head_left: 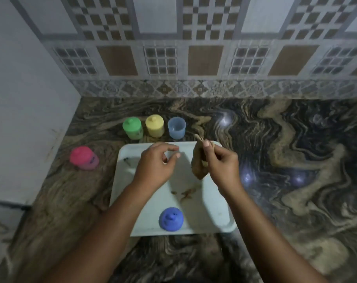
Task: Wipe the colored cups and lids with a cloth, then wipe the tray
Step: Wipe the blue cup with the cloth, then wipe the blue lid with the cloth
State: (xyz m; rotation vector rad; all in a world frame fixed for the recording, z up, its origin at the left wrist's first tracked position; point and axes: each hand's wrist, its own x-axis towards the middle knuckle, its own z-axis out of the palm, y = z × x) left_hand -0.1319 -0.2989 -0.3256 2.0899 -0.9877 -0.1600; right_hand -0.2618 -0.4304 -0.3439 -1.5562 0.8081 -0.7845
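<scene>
A white tray (214,219) lies on the counter in front of me, with brown smears near its middle. A blue lid (171,218) sits on the tray's near edge. Behind the tray stand a green cup (132,127) and a yellow cup (154,126), both lidded, and a blue cup (176,127) without a lid. A pink lidded cup (84,158) sits to the tray's left. My right hand (222,164) pinches a brown cloth (199,162) that hangs over the tray. My left hand (157,164) hovers beside it, fingers loosely curled, holding nothing.
The counter is dark marbled stone (296,160). A tiled wall (194,58) closes the back and a plain white wall (20,99) the left side.
</scene>
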